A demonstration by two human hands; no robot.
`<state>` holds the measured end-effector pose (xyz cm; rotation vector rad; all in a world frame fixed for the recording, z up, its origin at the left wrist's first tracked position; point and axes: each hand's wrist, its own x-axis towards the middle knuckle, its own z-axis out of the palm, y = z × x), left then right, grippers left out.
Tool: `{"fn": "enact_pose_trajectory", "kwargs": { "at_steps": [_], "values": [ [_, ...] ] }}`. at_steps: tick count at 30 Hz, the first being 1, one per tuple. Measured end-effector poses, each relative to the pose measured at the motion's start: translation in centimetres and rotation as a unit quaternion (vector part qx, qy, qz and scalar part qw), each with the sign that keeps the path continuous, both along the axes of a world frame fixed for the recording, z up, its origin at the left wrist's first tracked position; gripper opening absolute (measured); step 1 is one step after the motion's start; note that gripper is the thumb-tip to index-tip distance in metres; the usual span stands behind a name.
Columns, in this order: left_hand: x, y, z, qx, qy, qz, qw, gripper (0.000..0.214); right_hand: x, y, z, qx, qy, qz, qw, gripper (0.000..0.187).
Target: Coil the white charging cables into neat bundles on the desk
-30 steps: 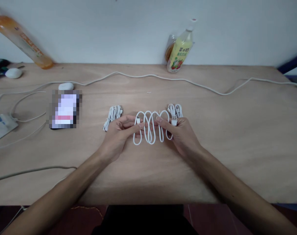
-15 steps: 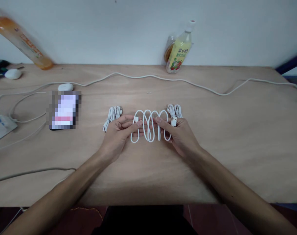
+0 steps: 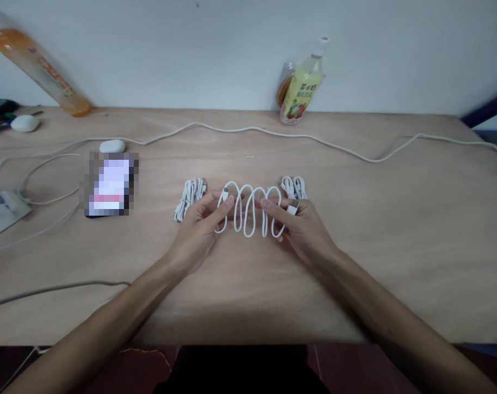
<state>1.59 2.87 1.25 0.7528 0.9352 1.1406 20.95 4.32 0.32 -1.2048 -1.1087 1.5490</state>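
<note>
A white cable [image 3: 250, 210] lies folded in several loops on the wooden table [image 3: 355, 246] between my hands. My left hand [image 3: 199, 227] pinches its left end, where a small plug shows. My right hand [image 3: 303, 230] pinches the right side of the loops and holds the white USB plug [image 3: 292, 209]. A bundled white cable [image 3: 188, 196] rests just left of my left hand. Another bundled white cable [image 3: 294, 186] lies just beyond my right hand.
A long white cord [image 3: 273, 131] snakes across the back of the table. A yellow drink bottle [image 3: 301, 87] stands at the wall, an orange bottle [image 3: 39, 68] leans at the far left. A phone [image 3: 111, 185], a white earbud case [image 3: 112, 146] and more cords lie at left.
My left hand has drawn the cable's left end a little to the left, so the loops are spread slightly wider. My right hand has stayed in place.
</note>
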Motion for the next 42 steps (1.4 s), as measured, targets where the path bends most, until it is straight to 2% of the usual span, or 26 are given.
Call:
{"fn": "enact_pose_trajectory", "kwargs": {
  "at_steps": [5, 9, 13, 16, 20, 25, 32, 42],
  "values": [
    [0.1, -0.2, 0.4, -0.057, -0.037, -0.012, 0.998, 0.013, -0.2, 0.0, 0.3, -0.028, -0.011, -0.012, 0.999, 0.057],
    [0.2, -0.3, 0.7, -0.076, -0.059, -0.023, 0.995, 0.013, -0.3, 0.2, 0.3, -0.04, -0.004, -0.021, 0.999, 0.052],
    [0.1, -0.4, 0.7, -0.092, -0.058, -0.02, 0.994, 0.012, -0.1, 0.1, 0.0, -0.018, -0.035, -0.039, 0.998, 0.052],
    [0.0, -0.4, 0.6, -0.104, -0.059, -0.015, 0.993, 0.01, 0.0, 0.0, -0.1, -0.019, -0.023, -0.037, 0.999, 0.043],
    [0.2, -0.3, 0.8, -0.099, -0.065, -0.009, 0.993, 0.009, -0.1, 0.1, 0.2, -0.05, 0.02, -0.014, 0.998, 0.038],
    [0.3, -0.2, 1.0, -0.086, -0.059, -0.002, 0.995, 0.01, -0.2, 0.1, 0.6, -0.04, 0.072, 0.017, 0.996, 0.03],
    [0.2, -0.2, 0.9, -0.077, -0.07, 0.018, 0.994, 0.007, -0.1, -0.1, 0.6, -0.019, 0.043, 0.043, 0.998, 0.022],
    [0.3, -0.1, 1.2, -0.077, -0.072, 0.026, 0.994, 0.006, 0.0, -0.3, 1.7, -0.098, 0.087, 0.028, 0.991, 0.027]
  ]
}}
